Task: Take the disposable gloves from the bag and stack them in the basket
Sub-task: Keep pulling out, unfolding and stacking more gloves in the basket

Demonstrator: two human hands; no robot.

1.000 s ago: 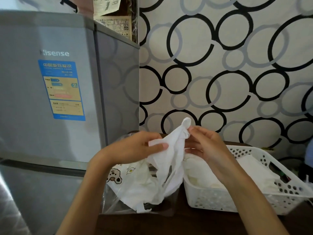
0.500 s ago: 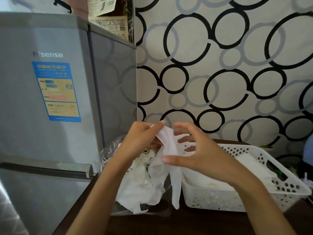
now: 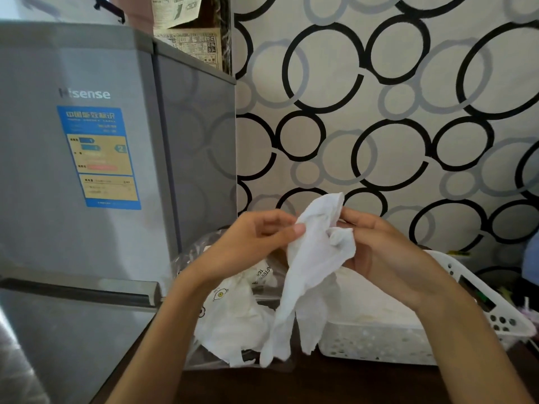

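Two hands hold one thin white glove (image 3: 313, 258) up in the air, above the gap between the bag and the basket. Your left hand (image 3: 256, 240) pinches its left edge with thumb and fingers. Your right hand (image 3: 376, 252) has its fingers curled round the bunched top part. The rest of the glove hangs down loose, its floppy ends dangling in front of the bag and the basket's near corner.

Some of the job looks done — the white basket (image 3: 495, 313) on the right already has a flat pile of white gloves (image 3: 370, 298) lying in it. I cannot count them.

More is left, I think. The clear bag (image 3: 201, 263) with little cartoon pictures sits on the dark bench (image 3: 320, 383) just left of the basket, and it has a crumpled heap of more gloves (image 3: 236, 325) inside and spilling out at the front.

So you are somewhere in the middle — this glove needs smoothing flat and laying on the pile, then back to the bag for the others.
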